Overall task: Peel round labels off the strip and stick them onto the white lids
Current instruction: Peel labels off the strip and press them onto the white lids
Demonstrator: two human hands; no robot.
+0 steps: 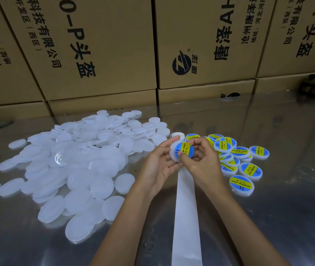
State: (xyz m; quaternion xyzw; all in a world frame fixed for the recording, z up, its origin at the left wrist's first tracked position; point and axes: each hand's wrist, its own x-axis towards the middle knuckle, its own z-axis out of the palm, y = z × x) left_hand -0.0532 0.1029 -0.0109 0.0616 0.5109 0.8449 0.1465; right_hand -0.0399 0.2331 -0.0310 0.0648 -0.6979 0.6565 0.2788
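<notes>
Lids (79,160), plain and white, are lying heaped on the left of the shiny desk (287,217), probably piled there so the next one is always within easy reach. Moving right, the left hand (158,166) is cradling one white lid (172,156) from behind, fingers curled round its rim to keep it steady and facing up. On that lid a round blue and yellow label (184,150) is sitting, and the right hand (200,158) is pinching and pressing at its edge with thumb and fingertips, seemingly smoothing it down. Below the hands, the white strip (186,217) is trailing toward the near edge of the desk, bare of labels along its visible length. Further right, finished labelled lids (245,164) are gathering in their own cluster, kept apart from the blank heap. Cardboard boxes (95,45) are standing stacked behind.
</notes>
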